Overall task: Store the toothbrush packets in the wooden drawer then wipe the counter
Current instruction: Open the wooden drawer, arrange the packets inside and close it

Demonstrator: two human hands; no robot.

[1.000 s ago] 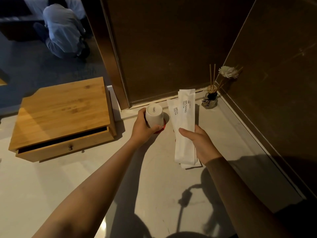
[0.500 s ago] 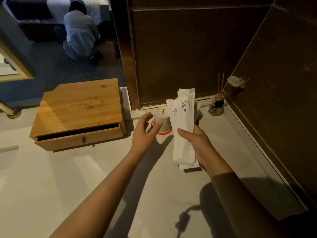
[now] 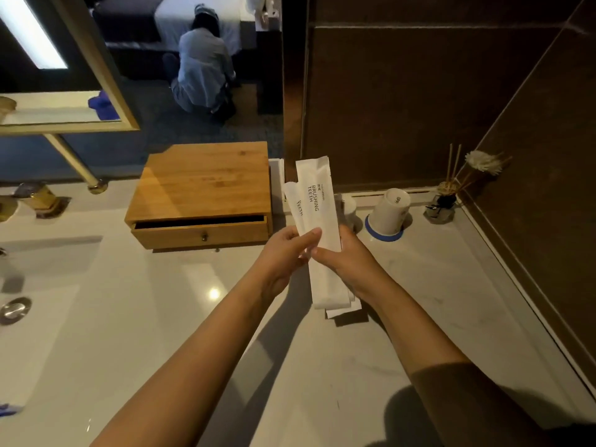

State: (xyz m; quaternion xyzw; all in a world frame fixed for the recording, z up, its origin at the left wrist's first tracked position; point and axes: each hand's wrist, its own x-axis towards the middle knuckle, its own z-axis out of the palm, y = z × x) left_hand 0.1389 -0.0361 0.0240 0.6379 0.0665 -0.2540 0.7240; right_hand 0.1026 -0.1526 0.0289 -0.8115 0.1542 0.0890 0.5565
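Note:
White toothbrush packets, printed "BRUSHING TEETH", stand upright in a small stack above the white counter. My right hand grips them from behind at mid-length. My left hand pinches their left edge with thumb and fingers. The wooden drawer box sits to the left of the packets, its drawer pulled out a little, showing a dark gap above the small knob.
An upturned white cup on a blue-rimmed coaster stands right of the packets, a reed diffuser in the corner by dark walls. A sink drain and gold tap lie left. A person crouches beyond.
My left hand let go of the white cup, left it upside down on the counter, and came over to grasp the packets with my right hand. The view shifted right and up.

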